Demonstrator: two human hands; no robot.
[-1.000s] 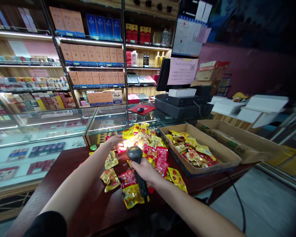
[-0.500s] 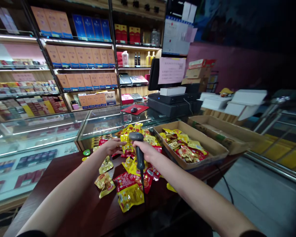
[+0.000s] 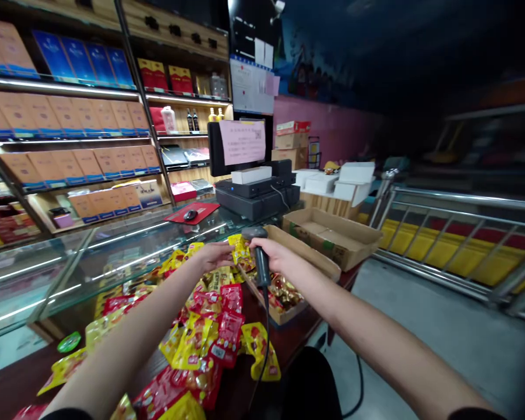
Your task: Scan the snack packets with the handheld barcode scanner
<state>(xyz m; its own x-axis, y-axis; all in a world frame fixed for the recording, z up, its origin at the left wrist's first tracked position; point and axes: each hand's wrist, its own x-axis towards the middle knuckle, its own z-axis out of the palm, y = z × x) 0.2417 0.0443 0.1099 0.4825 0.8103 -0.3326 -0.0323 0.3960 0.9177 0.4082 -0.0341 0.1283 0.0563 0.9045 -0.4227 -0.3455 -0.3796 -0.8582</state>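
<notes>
My right hand (image 3: 272, 255) is wrapped round the grip of a black handheld barcode scanner (image 3: 262, 271), its cable hanging down over the table edge. The scanner's head points left, over a yellow snack packet (image 3: 240, 249) that my left hand (image 3: 216, 256) pinches by its left side. This packet is above the near edge of an open cardboard box (image 3: 306, 248) that holds several gold and red packets. Under and in front of my left forearm lies a loose heap of yellow and red snack packets (image 3: 195, 341) on the dark wooden table (image 3: 240, 391).
A second cardboard box (image 3: 354, 256) stands behind the first. Beyond the glass counter (image 3: 126, 233) are a mouse (image 3: 190, 215) on a red pad and a monitor (image 3: 240, 146). Metal railings (image 3: 455, 245) run at the right. A green round lid (image 3: 69, 342) lies at the left.
My view has turned right and both hands, with the scanner and a yellow packet, have moved from over the heap to the cardboard box's edge.
</notes>
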